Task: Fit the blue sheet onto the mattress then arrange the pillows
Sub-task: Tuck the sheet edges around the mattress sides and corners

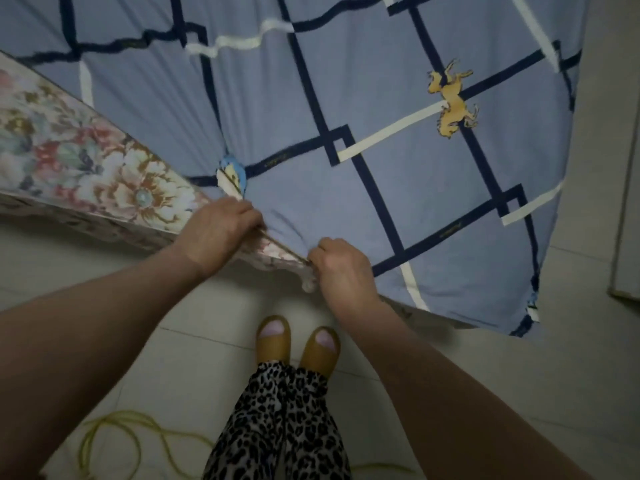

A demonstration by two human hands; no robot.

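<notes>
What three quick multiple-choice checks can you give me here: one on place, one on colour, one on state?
1. Where do both hands grip the sheet?
A. Along its edge at the mattress corner
B. At the horse print
C. At the far side

2. What colour is the horse print?
A. Red
B. Yellow
C. Green

3. How far is the mattress covered?
A. Fully
B. Partly; the flowered top shows at left
C. Not at all

Key: 1 A, the left hand and right hand pinch the blue sheet edge there. 2 B, the horse print is yellow. 3 B, the mattress lies bare on the left.
</notes>
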